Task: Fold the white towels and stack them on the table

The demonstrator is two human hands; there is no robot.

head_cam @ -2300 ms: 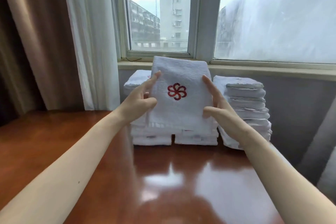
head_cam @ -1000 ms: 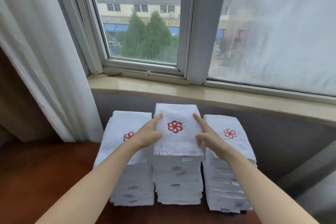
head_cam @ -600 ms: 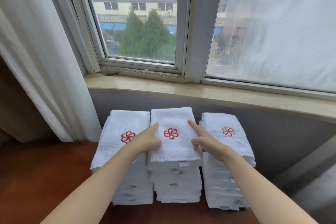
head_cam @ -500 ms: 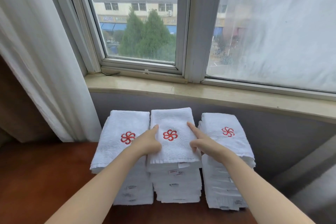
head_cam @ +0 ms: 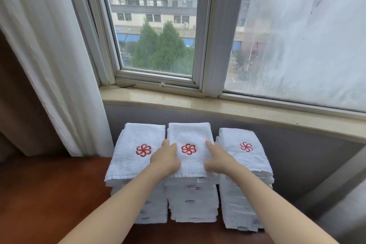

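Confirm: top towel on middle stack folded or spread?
Folded. The top towel lies as a compact rectangle, logo up, flush on the middle stack, both hands resting flat on it.

Care tags (head_cam: 191,187) on middle towel stack: print illegible.

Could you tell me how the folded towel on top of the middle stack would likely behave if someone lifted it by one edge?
The top towel is soft terry, so it would probably droop and unfold. It looks light, so both hands, left hand and right hand, could easily slide it. The middle stack is tall and narrow, so a sideways push might skew it.
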